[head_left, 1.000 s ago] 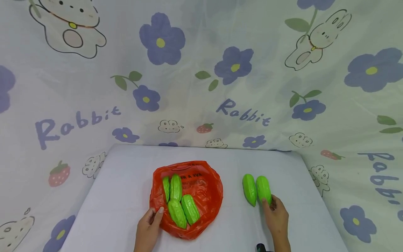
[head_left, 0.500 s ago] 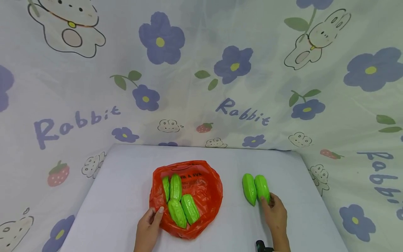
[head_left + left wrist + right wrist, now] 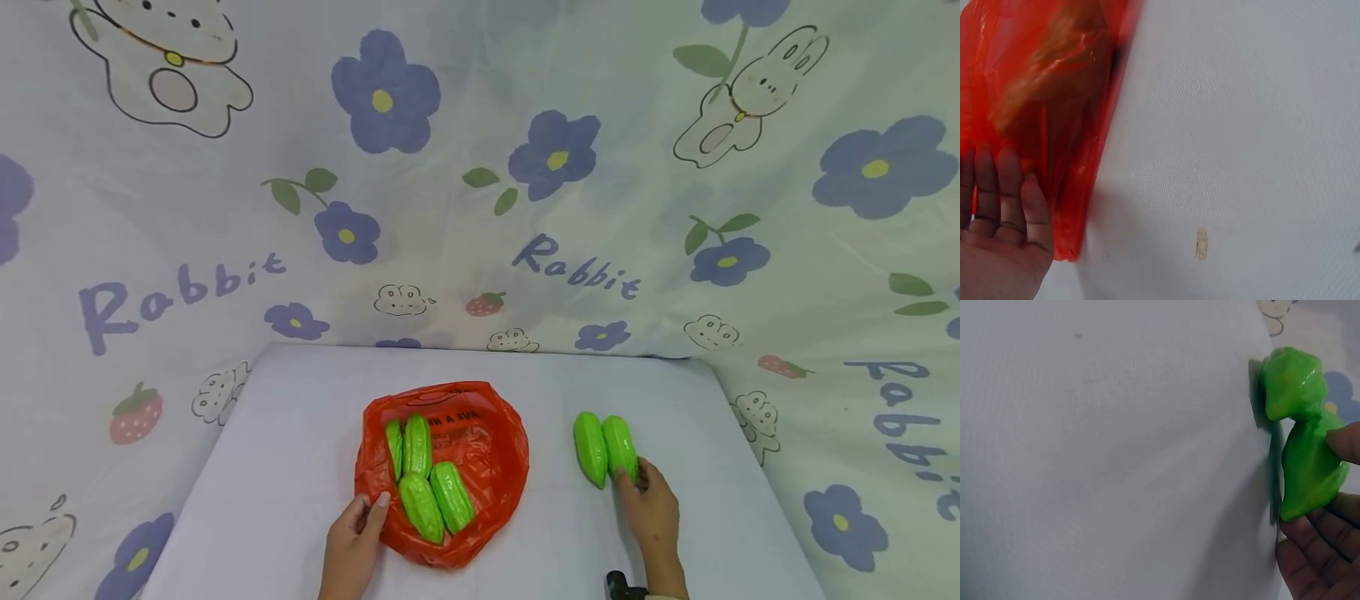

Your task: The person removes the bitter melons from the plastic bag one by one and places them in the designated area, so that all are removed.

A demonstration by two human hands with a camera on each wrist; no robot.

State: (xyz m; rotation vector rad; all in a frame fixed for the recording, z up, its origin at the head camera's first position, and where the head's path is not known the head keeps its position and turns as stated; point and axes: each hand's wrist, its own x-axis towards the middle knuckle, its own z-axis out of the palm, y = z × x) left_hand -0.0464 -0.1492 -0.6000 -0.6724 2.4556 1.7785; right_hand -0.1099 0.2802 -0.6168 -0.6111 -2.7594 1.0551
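Observation:
A red plastic bag (image 3: 491,467) lies open-mouthed at centre left, with several bright green, ridged gourds (image 3: 452,497) inside. My left hand (image 3: 352,537) pinches its near left rim, thumb on the inner side. In the left wrist view, the fingers (image 3: 1011,187) of that hand lie along the bag's outer wall. To the right, two more such gourds stand side by side on the white tabletop. My right hand (image 3: 651,508) grips the near end of the right-hand gourd (image 3: 619,442) between thumb and fingers. Its neighbour, the left-hand gourd (image 3: 591,448), is close beside it, untouched by the hand.
The white-covered table (image 3: 551,542) runs back to a patterned cloth backdrop (image 3: 450,208) with flowers and rabbits. A small black object (image 3: 618,583) shows at the bottom edge by the right wrist.
My right hand and the gourd it grips have shifted slightly left, narrowing the gap to the neighbouring gourd. The left hand and the bag stay put.

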